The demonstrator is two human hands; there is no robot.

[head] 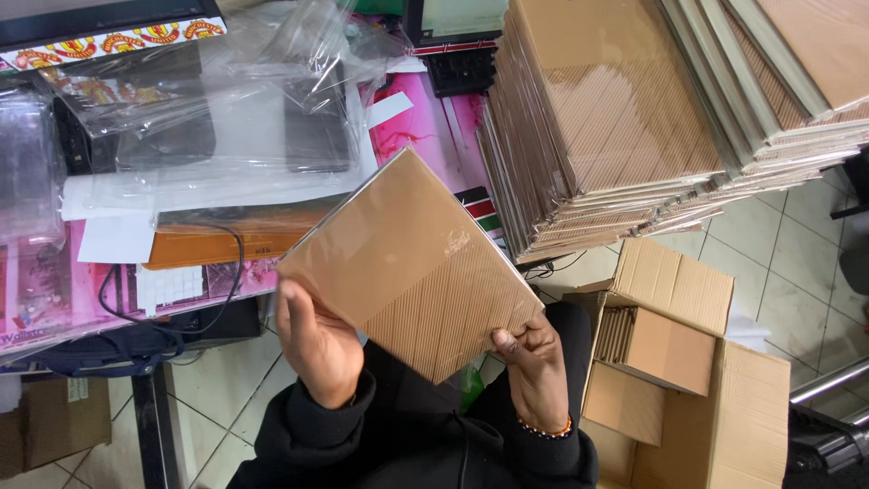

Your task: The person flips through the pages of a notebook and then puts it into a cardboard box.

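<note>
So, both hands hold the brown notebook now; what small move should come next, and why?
Probably lower the brown notebook toward the open carton on the right. Left hand and right hand grip its lower edges, and similar notebooks already stand inside that carton.

a small packing workshop or stockroom: tall stacks of flat brown notebooks (625, 118) crowd the table, an open cardboard carton (715, 398) sits on the tiled floor below them, clear plastic sleeves (226, 109) heaped to their left.
</note>
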